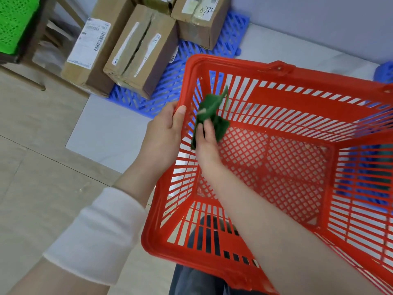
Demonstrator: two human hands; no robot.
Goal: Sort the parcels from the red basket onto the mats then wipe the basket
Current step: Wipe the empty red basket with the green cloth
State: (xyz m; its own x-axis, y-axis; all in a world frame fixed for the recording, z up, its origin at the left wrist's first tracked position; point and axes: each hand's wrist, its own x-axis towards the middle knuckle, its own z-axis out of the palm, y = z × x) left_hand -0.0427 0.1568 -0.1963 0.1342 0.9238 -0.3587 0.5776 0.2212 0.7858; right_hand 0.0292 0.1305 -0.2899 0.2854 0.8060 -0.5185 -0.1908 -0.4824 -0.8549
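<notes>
The red basket (297, 73) fills the right of the view, tilted toward me, with no parcels inside. My left hand (163, 133) grips its left rim, thumb over the edge. Inside the basket, my right hand (207, 143) holds a crumpled green cloth (211, 113) against the left wall. Several cardboard parcels (140, 50) sit on a blue mat (170, 86) at the top centre. Another blue mat (386, 71) shows at the right edge.
A green perforated object (14, 22) rests on a dark wooden stand (32, 50) at the top left. The floor is beige tile with a white slab (106, 133) under the mats. My dark trouser leg (191, 277) lies below the basket.
</notes>
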